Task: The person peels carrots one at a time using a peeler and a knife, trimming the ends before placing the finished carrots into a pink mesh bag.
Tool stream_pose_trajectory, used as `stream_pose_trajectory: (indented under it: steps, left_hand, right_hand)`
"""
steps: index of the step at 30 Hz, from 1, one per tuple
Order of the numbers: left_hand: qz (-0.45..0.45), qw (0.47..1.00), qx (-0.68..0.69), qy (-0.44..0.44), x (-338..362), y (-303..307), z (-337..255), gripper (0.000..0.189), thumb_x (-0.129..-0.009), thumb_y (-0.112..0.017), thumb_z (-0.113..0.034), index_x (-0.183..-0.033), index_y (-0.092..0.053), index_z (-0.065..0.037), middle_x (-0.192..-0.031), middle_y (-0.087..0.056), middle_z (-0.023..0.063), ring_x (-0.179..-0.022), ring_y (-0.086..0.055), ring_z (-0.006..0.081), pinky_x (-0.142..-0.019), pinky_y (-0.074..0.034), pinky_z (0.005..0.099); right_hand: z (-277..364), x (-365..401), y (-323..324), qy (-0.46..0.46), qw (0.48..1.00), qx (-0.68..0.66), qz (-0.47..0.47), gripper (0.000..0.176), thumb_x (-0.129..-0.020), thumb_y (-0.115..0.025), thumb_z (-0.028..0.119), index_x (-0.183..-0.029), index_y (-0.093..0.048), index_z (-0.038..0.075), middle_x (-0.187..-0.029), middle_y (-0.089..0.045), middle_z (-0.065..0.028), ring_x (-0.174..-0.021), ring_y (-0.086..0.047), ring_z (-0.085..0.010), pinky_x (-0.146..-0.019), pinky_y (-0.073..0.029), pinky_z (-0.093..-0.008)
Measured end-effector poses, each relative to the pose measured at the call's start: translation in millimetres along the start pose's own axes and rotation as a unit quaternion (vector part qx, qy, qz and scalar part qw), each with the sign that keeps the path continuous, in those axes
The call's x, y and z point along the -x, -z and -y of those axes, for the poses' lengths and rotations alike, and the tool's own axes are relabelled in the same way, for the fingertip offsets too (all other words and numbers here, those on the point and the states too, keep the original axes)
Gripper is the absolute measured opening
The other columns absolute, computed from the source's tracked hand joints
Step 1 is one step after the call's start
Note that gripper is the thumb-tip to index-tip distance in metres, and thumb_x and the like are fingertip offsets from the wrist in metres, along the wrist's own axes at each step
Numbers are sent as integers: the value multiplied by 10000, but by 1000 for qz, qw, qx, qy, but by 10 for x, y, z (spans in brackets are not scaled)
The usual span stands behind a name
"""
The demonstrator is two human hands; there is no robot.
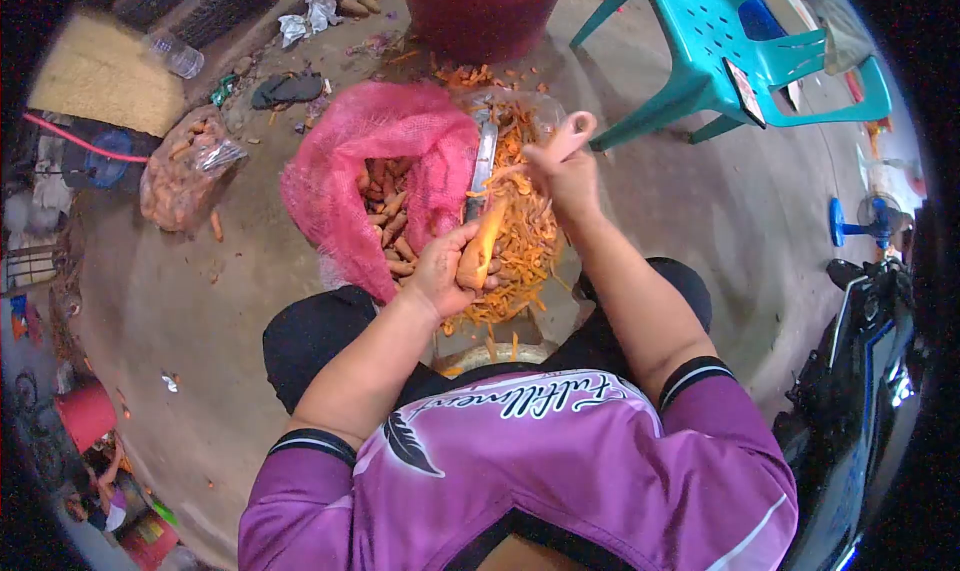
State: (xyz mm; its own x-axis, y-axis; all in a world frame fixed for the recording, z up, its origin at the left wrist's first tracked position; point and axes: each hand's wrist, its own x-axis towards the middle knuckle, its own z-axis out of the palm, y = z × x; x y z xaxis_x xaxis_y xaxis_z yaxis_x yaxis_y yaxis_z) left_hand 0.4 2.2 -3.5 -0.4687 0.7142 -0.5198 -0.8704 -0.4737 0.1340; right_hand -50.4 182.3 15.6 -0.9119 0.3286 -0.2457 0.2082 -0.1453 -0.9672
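My left hand is closed around a partly peeled carrot, its bare side bright yellow-orange. In my right hand is a peeler with a pink handle; its blade is hidden or blurred, close to the carrot's upper end. Below both hands lies a heap of orange peelings. To the left, an open pink mesh sack holds several unpeeled carrots. A shiny flat metal strip, perhaps a blade, lies between the sack and the peelings.
A large dark red tub stands ahead. At the right front is a green plastic chair with a phone on it. On the left sits a clear bag of carrots, near a slipper. A motorcycle is at far right.
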Motion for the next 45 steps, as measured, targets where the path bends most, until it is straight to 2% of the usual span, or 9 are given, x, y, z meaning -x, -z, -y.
stream_pose_trajectory:
  steps: [2, 8, 15, 22, 23, 28, 35, 40, 45]
  left_hand:
    - [1, 999, -21, -27, 9, -25, 15, 299, -839, -406, -295, -1084, -475, -138, -903, -551, 69, -698, -527, 160, -498, -395, 242]
    - [-3, 998, -54, -36, 63, -46, -29, 302, -832, -438, -280, -1054, -485, -81, -918, -541, 76, -713, -527, 155, -506, -396, 232]
    - [26, 999, 38, 21, 106, -167, 7, 278, -857, -391, -271, -1050, -469, -87, -786, -506, 52, -624, -466, 152, -511, -386, 259]
    - [-13, 1000, -11, -26, 113, -296, -36, 250, -858, -380, -224, -1030, -510, -99, -862, -543, 53, -677, -519, 158, -562, -423, 278]
    - [-77, 997, -12, -28, 115, -362, -13, 263, -860, -367, -221, -1039, -503, -84, -879, -540, 56, -683, -504, 162, -559, -412, 275]
    - [-3, 999, 44, -13, 60, -150, -18, 217, -846, -395, -241, -964, -485, -83, -813, -501, 55, -662, -468, 177, -549, -381, 269]
    - [38, 997, 64, -3, 73, -178, -28, 220, -808, -389, -211, -971, -465, -84, -782, -485, 65, -634, -442, 175, -543, -373, 263]
    - [85, 995, 51, 7, 93, -210, -48, 309, -773, -386, -175, -1062, -457, -93, -791, -493, 57, -609, -420, 166, -521, -365, 256]
    - [48, 998, -10, -40, 87, -128, -77, 373, -815, -378, -221, -1170, -417, -112, -871, -532, 63, -671, -493, 170, -557, -425, 285]
  right_hand:
    - [42, -65, 105, -35, 996, -78, -35, 164, -706, -617, 98, -687, -479, 11, -629, -513, -23, -490, -513, -142, -430, -399, -244]
    - [184, 602, -205, -17, 965, -47, 257, 187, -661, -682, 183, -674, -578, 29, -617, -558, -10, -529, -502, -83, -454, -394, -238]
    - [53, -74, 60, -31, 996, -47, -71, 166, -699, -634, 139, -674, -502, 42, -632, -535, -38, -491, -467, -86, -417, -357, -230]
    - [252, 620, -183, -13, 962, -2, 273, 179, -672, -666, 130, -740, -531, 34, -653, -537, -23, -573, -515, -102, -504, -423, -231]
    - [218, 585, -161, -28, 968, -3, 249, 183, -669, -670, 127, -748, -535, 33, -661, -544, -27, -569, -518, -105, -503, -425, -231]
    - [135, 139, -57, -55, 991, -79, 98, 165, -671, -679, 114, -678, -548, 14, -591, -556, -35, -493, -510, -97, -426, -392, -225]
    - [98, 273, -104, -31, 988, -50, 142, 192, -706, -654, 149, -744, -538, 0, -650, -550, -52, -520, -523, -130, -476, -424, -231]
    - [-10, -176, 170, -38, 992, -80, -89, 235, -682, -674, 180, -715, -547, -15, -642, -550, -22, -509, -499, -98, -459, -400, -225]
    - [220, 327, -104, -27, 988, -93, 123, 166, -686, -664, 145, -712, -550, 28, -617, -547, -21, -490, -486, -95, -451, -397, -223]
